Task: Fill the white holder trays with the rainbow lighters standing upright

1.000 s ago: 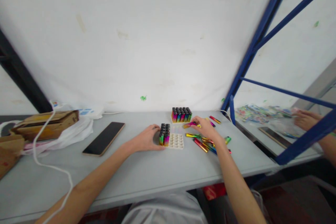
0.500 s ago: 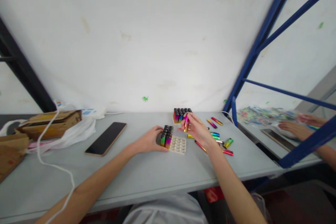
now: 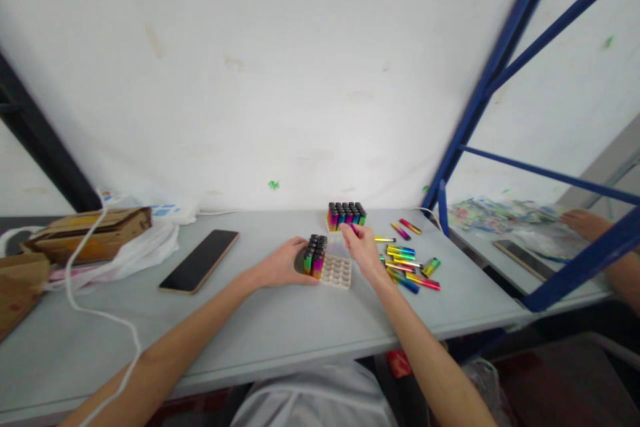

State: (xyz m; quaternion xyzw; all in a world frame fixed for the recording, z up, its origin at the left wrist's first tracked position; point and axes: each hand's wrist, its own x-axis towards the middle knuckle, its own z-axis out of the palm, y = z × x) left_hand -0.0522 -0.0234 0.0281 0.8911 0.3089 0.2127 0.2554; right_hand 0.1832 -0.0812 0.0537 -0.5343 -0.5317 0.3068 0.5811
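Note:
A pale tray (image 3: 339,273) with rows of round hollows lies in front of me. On its left side stand several shiny rainbow-coloured lighters (image 3: 315,259) with black tops. My left hand (image 3: 287,263) curves round this side of the tray, thumb at the front and fingers behind. Above the tray's right part, my right hand (image 3: 361,247) is closed in a pinch on a lighter (image 3: 355,229), of which only a purple bit shows past the fingers. Loose lighters (image 3: 404,253) lie scattered to the right of that hand.
Behind the tray stands a second full block of lighters (image 3: 346,214). A phone (image 3: 200,260) lies left. Cardboard boxes (image 3: 90,233), a white plastic bag (image 3: 145,253) and a white cable (image 3: 75,293) are farther left. A blue metal frame (image 3: 465,127) rises right, with a co-worker's arm (image 3: 620,273) beyond.
My right hand has moved slightly left and turned, so the lighter that showed upright in its fingers is now mostly hidden. The left hand stays at the tray. The view has shifted slightly.

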